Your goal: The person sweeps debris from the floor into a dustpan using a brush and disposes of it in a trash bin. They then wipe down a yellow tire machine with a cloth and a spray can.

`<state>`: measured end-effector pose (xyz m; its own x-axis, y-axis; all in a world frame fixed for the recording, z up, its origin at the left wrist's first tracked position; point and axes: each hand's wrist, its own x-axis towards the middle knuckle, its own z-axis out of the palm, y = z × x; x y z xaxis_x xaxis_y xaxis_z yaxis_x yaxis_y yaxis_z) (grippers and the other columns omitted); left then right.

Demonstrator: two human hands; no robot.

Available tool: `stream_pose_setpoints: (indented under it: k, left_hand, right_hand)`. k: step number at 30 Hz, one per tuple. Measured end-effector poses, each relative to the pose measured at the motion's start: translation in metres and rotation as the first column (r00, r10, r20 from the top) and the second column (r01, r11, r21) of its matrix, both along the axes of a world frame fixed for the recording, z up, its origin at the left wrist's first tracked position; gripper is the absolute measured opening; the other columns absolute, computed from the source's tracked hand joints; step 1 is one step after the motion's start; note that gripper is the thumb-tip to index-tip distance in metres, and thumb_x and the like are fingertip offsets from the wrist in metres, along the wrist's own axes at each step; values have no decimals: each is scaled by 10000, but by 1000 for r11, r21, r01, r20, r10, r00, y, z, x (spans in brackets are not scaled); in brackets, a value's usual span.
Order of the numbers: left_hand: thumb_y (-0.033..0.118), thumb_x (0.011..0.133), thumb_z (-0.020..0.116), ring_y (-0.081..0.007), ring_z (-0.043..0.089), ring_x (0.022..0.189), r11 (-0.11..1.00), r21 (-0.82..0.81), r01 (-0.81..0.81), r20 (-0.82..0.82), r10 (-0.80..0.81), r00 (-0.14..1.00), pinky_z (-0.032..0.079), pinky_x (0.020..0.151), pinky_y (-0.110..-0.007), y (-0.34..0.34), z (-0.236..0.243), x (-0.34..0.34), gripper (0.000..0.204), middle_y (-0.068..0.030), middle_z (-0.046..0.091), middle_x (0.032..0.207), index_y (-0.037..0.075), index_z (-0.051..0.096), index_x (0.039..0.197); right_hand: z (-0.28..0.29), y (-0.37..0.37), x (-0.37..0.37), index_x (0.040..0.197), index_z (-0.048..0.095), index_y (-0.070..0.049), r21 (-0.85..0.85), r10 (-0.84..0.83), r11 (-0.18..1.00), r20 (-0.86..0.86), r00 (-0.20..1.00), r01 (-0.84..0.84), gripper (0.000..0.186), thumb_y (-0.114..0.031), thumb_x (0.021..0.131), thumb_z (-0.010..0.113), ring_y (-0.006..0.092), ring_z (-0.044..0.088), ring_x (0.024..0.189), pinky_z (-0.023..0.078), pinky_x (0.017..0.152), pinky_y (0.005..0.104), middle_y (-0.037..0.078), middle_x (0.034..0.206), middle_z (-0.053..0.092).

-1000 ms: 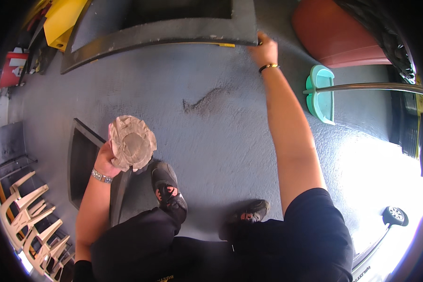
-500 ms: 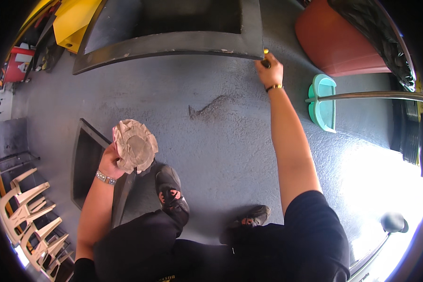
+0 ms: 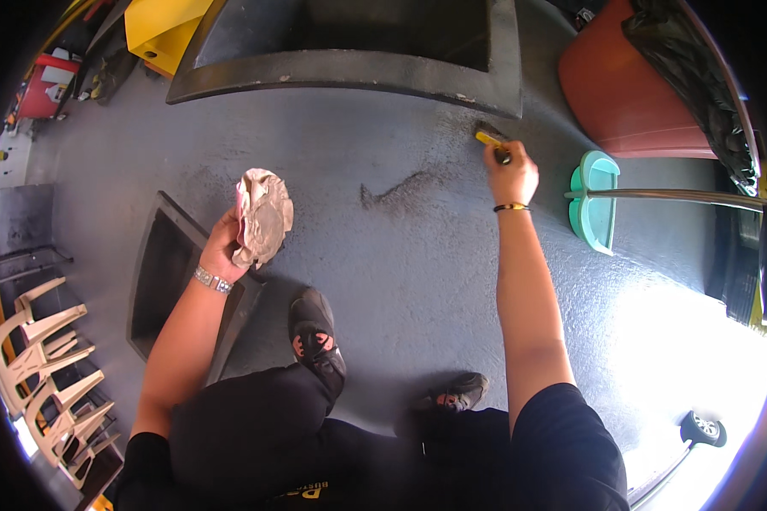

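Observation:
My left hand, with a metal watch band at the wrist, grips a crumpled, roundish piece of brown paper with a pinkish edge. Stretched far forward, my right hand is closed around a small yellow-and-black brush. Its dark end is at the grey floor, just off the near right corner of a dark frame-like panel. Between the hands, a streak of dark debris lies on the floor. Under my left forearm leans or lies a second dark panel.
To the right stand a turquoise dustpan with a long handle and a reddish bin with a black bag. Stacked beige plastic chairs are at the left. A yellow box-like object sits at the far left.
My right hand with the brush has come down and back from the panel's edge toward the floor. My left hand has lifted slightly forward, tilting the crumpled paper.

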<state>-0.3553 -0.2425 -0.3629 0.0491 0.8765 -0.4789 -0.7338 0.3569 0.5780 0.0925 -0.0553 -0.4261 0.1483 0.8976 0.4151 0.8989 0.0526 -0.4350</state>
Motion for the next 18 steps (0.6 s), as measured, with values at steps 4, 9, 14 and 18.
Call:
stream_pose_setpoints:
  k: [4, 9, 14, 18]
  left_hand:
    - [130, 809, 740, -242, 664, 1063, 989, 124, 86, 57, -94, 994, 558, 940, -413, 3, -1, -3, 338, -124, 673, 1162, 33, 651, 1121]
    - [243, 821, 781, -239, 660, 1069, 992, 101, 74, 18, -77, 997, 554, 945, -402, 9, 17, 14, 456, -106, 663, 1191, 47, 632, 1206]
    - [319, 888, 721, -227, 580, 1203, 976, 165, 143, 50, -154, 987, 497, 1019, -392, 5, 11, 4, 531, -88, 581, 1338, 67, 552, 1324]
    - [333, 942, 654, -205, 587, 1184, 960, 229, 162, 47, -177, 983, 499, 1001, -379, 13, 6, 7, 465, -64, 597, 1312, 81, 559, 1322]
  right_hand:
    - [4, -60, -61, 802, 612, -132, -94, 154, 986, 218, 964, -136, 291, -408, 823, 703, 242, 672, 523, 566, 492, 374, 83, 608, 662]
    - [44, -129, -117, 849, 649, -117, -257, 127, 956, -77, 989, -143, 280, -391, 840, 703, 269, 713, 611, 577, 557, 386, 94, 678, 705]
    - [74, -111, -54, 963, 705, -92, -42, -13, 999, -263, 965, 2, 322, -390, 848, 741, 291, 715, 644, 560, 556, 379, 140, 722, 706]
    - [50, -94, 8, 957, 698, -56, -90, -19, 996, 95, 995, 28, 423, -469, 864, 697, 311, 703, 659, 568, 596, 393, 155, 729, 703]
